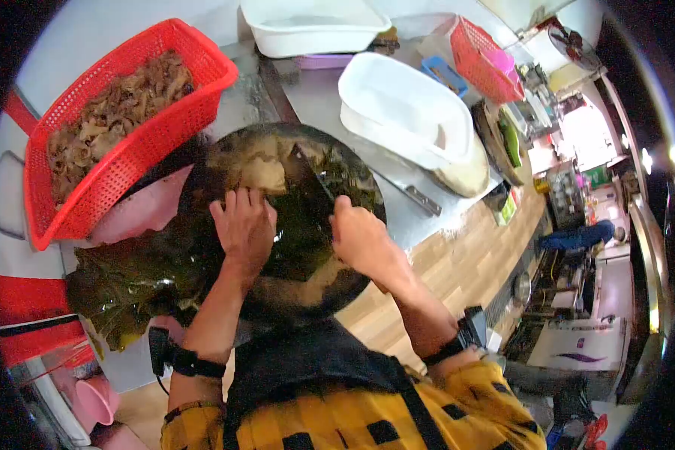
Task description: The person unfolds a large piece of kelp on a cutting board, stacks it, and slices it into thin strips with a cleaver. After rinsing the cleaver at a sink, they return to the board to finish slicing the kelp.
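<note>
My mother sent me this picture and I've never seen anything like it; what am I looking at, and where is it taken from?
There is no machine here, just a person's bare hands. The single picture comes from a camera worn on the head, looking forward and down, so the edges look bent.

The left hand is pressed down on a round board, by a pale piece. The right hand holds a knife. Dark green leaves hang over the board's side. Nearby are a red basket of brown pieces and a white tub.
</note>
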`<state>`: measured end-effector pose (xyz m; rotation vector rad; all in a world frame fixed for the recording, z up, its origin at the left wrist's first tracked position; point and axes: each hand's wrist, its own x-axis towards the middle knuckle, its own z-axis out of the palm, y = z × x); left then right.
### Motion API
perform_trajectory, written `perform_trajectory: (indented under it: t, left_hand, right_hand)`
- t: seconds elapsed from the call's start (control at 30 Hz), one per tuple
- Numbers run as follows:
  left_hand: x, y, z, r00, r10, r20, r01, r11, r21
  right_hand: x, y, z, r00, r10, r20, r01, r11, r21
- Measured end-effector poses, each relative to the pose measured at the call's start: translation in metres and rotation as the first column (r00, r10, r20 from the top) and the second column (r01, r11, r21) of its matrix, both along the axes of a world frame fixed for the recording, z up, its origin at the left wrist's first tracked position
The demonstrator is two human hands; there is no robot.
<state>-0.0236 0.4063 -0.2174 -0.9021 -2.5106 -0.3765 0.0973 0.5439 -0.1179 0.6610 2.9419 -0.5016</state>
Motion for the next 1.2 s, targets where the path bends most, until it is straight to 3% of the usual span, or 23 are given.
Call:
perform_trajectory:
  t: [0.03, 0.13, 0.2, 0.33, 0.4, 0.47, 0.57, 0.63, 0.73, 0.77, 0.87, 0.93, 1.0, 1.03, 1.07, 1.17, 1.2]
  left_hand:
    - [-0.005, 0.003, 0.0, 1.0, 0.015, -0.006, -0.015, 1.0, 0.01]
    - [0.0, 0.003, -0.002, 0.999, 0.017, -0.047, -0.015, 1.0, 0.023]
    - [0.001, 0.002, 0.004, 0.996, 0.027, 0.081, -0.022, 0.998, -0.053]
    - [-0.004, 0.005, -0.001, 1.0, 0.027, 0.002, -0.027, 0.999, 0.032]
    - [0.001, 0.002, -0.002, 1.0, 0.013, 0.017, -0.014, 1.0, 0.022]
    - [0.001, 0.002, 0.001, 1.0, 0.006, 0.013, -0.006, 1.0, 0.025]
    - [0.009, -0.004, -0.002, 0.999, -0.01, 0.043, 0.011, 1.0, -0.017]
    - [0.0, 0.003, -0.001, 1.0, 0.008, 0.012, -0.009, 0.995, 0.104]
    - [0.001, 0.002, -0.001, 0.998, 0.012, 0.057, -0.014, 1.0, 0.024]
    - [0.0, 0.002, 0.0, 0.999, 0.002, 0.052, -0.003, 1.0, 0.022]
    - [0.009, -0.006, -0.002, 0.991, -0.009, 0.136, 0.012, 1.0, -0.027]
    - [0.0, 0.002, -0.005, 1.0, 0.021, -0.017, -0.019, 0.993, 0.114]
    - [0.002, 0.001, -0.005, 1.0, 0.006, -0.01, -0.005, 0.994, 0.107]
    - [0.002, 0.001, 0.0, 0.999, -0.002, 0.04, 0.0, 0.998, 0.066]
    - [0.001, -0.001, 0.004, 0.996, -0.008, 0.086, 0.006, 1.0, 0.023]
    - [0.002, -0.002, 0.002, 0.999, -0.022, 0.041, 0.019, 0.996, 0.082]
    - [-0.005, 0.002, 0.003, 1.0, -0.006, 0.022, 0.004, 0.995, 0.101]
  right_hand:
    - [-0.006, 0.002, 0.015, 1.0, 0.002, 0.008, -0.002, 1.0, -0.002]
    - [-0.006, -0.012, -0.008, 0.991, -0.087, 0.1, 0.087, 0.996, -0.001]
    - [-0.008, -0.002, -0.028, 0.992, -0.021, 0.127, 0.024, 0.999, -0.027]
    - [-0.007, 0.004, 0.006, 0.997, 0.077, 0.019, -0.077, 0.997, 0.011]
    - [-0.007, -0.019, 0.023, 0.988, -0.156, 0.013, 0.155, 0.987, 0.034]
    - [0.0, -0.014, -0.032, 0.997, -0.018, 0.076, 0.016, 1.0, 0.026]
    - [0.006, -0.01, -0.021, 1.0, -0.004, 0.022, 0.003, 1.0, 0.023]
    - [-0.008, -0.006, 0.015, 1.0, 0.028, -0.008, -0.027, 0.999, 0.045]
    - [-0.007, -0.019, -0.016, 0.997, -0.071, 0.038, 0.069, 0.996, 0.051]
    - [-0.004, -0.018, -0.036, 0.998, -0.029, 0.047, 0.029, 1.0, 0.011]
    - [-0.01, 0.001, -0.022, 0.995, 0.069, 0.071, -0.07, 0.997, 0.01]
    - [-0.012, -0.002, 0.004, 0.994, 0.105, -0.002, -0.105, 0.994, 0.013]
    - [-0.01, -0.02, 0.015, 0.994, -0.108, -0.018, 0.109, 0.993, 0.054]
    - [-0.007, -0.021, -0.014, 0.997, -0.023, 0.078, 0.016, 0.996, 0.09]
    - [-0.003, -0.018, -0.037, 0.995, -0.015, 0.102, 0.015, 1.0, 0.008]
    - [0.009, -0.016, -0.031, 0.998, -0.033, 0.055, 0.034, 0.999, -0.017]
    - [-0.004, -0.005, -0.003, 1.0, 0.008, 0.027, -0.008, 1.0, -0.002]
